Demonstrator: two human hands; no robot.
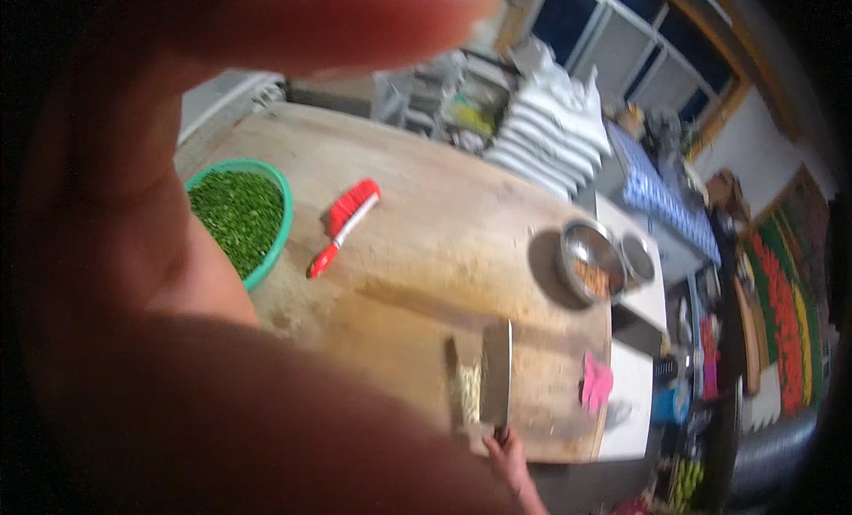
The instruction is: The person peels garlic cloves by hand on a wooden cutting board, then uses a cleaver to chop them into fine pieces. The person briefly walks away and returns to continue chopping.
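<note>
My left hand point(126, 262) looms very near the camera, blurred, across the left and lower part of the view. Its fingers curve round the edge of the picture, and whether they grip anything is hidden. Farther down, my right hand point(509, 452) holds the dark handle of a cleaver point(497, 372) over a wooden worktop point(432, 169). Close along the blade's left side lies a narrow heap of pale chopped food point(470, 392). Chopped greens point(236, 215) fill a green plastic basin point(286, 215), partly covered by my left hand. A red and white bench brush point(353, 212) lies to its right.
At the worktop's right side, a steel bowl point(579, 238) holds light-brown pieces, with another metal bowl point(638, 257) beside it. A pink cloth point(597, 382) lies near the edge. Stacked white sacks point(552, 135) stand beyond the worktop, by a surface with a blue patterned cover point(659, 182).
</note>
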